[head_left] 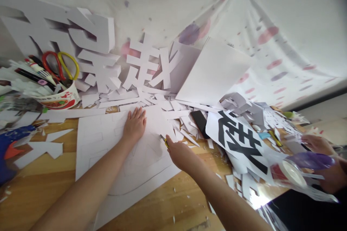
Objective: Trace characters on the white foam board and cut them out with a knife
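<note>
A large white board (108, 166) with faint pencil outlines and a long curved line lies on the wooden table. My left hand (135, 125) rests flat on its upper part, fingers spread, holding nothing. Closed around a yellow craft knife (165, 141), my right hand (181, 152) is over the board's right part, the blade pointing up and left. Whether the blade touches the board cannot be made out. Beyond the board stands a cut-out white character (146, 63).
Scissors (61, 65) and pens fill a paper bowl (61, 99) at left. At right are a black phone (200, 123), a printed character sheet (240, 140), a plastic cup (291, 173) and another person's hands (318, 144). White scraps (189, 126) litter the table (151, 205).
</note>
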`<state>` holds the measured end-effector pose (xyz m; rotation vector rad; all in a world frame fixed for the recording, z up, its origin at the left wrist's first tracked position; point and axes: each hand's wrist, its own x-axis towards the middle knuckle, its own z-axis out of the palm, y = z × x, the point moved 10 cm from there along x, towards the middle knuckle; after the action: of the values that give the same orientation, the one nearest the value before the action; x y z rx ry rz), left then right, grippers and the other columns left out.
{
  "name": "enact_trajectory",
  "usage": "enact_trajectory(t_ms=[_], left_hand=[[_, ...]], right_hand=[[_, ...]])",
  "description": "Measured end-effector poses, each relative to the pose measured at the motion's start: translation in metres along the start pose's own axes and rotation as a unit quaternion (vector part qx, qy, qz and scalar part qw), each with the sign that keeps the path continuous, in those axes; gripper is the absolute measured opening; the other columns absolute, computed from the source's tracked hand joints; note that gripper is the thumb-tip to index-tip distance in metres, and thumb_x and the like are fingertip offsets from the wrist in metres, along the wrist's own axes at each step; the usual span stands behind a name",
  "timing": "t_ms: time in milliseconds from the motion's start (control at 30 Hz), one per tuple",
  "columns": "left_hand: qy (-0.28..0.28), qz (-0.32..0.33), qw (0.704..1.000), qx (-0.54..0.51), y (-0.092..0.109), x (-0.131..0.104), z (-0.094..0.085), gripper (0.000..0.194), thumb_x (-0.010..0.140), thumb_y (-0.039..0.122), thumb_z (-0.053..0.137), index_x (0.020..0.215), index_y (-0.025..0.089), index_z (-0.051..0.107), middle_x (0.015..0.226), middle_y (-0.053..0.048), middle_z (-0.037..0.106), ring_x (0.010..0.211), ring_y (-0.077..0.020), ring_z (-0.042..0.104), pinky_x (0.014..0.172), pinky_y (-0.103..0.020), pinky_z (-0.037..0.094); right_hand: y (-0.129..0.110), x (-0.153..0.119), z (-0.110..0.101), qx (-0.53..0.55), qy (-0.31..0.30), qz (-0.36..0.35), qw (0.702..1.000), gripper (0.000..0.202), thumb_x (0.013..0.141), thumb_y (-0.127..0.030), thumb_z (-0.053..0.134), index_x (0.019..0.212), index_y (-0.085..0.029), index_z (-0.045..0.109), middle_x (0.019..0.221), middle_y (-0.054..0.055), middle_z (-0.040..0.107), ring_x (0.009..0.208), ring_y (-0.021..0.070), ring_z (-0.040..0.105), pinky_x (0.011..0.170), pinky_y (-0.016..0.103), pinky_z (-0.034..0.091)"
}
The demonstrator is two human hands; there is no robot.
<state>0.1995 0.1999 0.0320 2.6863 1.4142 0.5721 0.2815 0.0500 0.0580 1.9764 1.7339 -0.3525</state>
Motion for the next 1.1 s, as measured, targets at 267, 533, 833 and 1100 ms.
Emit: enact_trajectory(t_ms=[267, 533, 833, 1100], left_hand=[[0.008, 0.003, 1.000, -0.004, 0.001, 0.000, -0.001, 0.048, 0.089, 0.029, 0.022, 0.130, 0.013, 0.039, 0.140, -0.008, 0.034, 0.131, -0.0222, 0.026, 0.108, -0.044, 0.018], [0.007, 0.004, 1.000, -0.010, 0.000, 0.000, 0.000, 0.048, 0.089, 0.030, 0.022, 0.131, 0.013, 0.039, 0.141, -0.009, 0.033, 0.131, -0.0223, 0.025, 0.108, -0.044, 0.016], [0.002, 0.003, 1.000, -0.012, 0.001, 0.000, -0.002, 0.048, 0.089, 0.030, 0.021, 0.131, 0.014, 0.039, 0.141, -0.008, 0.033, 0.131, -0.0214, 0.025, 0.108, -0.044, 0.017], [0.000, 0.006, 1.000, -0.012, 0.002, 0.000, -0.003, 0.049, 0.089, 0.030, 0.021, 0.130, 0.013, 0.039, 0.140, -0.009, 0.034, 0.131, -0.0220, 0.026, 0.108, -0.044, 0.017]], right_hand=[[0.003, -0.005, 0.003, -0.005, -0.006, -0.012, 1.000, 0.053, 0.089, -0.017, 0.035, 0.139, -0.005, 0.019, 0.089, 0.019, 0.065, 0.080, 0.0252, 0.063, 0.063, 0.032, 0.046], [0.004, -0.016, 0.005, -0.020, -0.032, -0.028, 0.999, 0.052, 0.090, -0.017, 0.035, 0.138, -0.005, 0.019, 0.081, 0.015, 0.066, 0.074, 0.0218, 0.064, 0.057, 0.028, 0.044], [0.011, -0.022, 0.008, -0.050, -0.033, -0.052, 0.997, 0.053, 0.088, -0.014, 0.035, 0.138, -0.007, 0.019, 0.075, 0.012, 0.064, 0.066, 0.0185, 0.061, 0.051, 0.024, 0.036], [0.018, -0.024, 0.011, -0.049, -0.022, -0.059, 0.997, 0.053, 0.088, -0.016, 0.037, 0.139, -0.009, 0.022, 0.070, 0.011, 0.063, 0.059, 0.0158, 0.057, 0.047, 0.024, 0.027]])
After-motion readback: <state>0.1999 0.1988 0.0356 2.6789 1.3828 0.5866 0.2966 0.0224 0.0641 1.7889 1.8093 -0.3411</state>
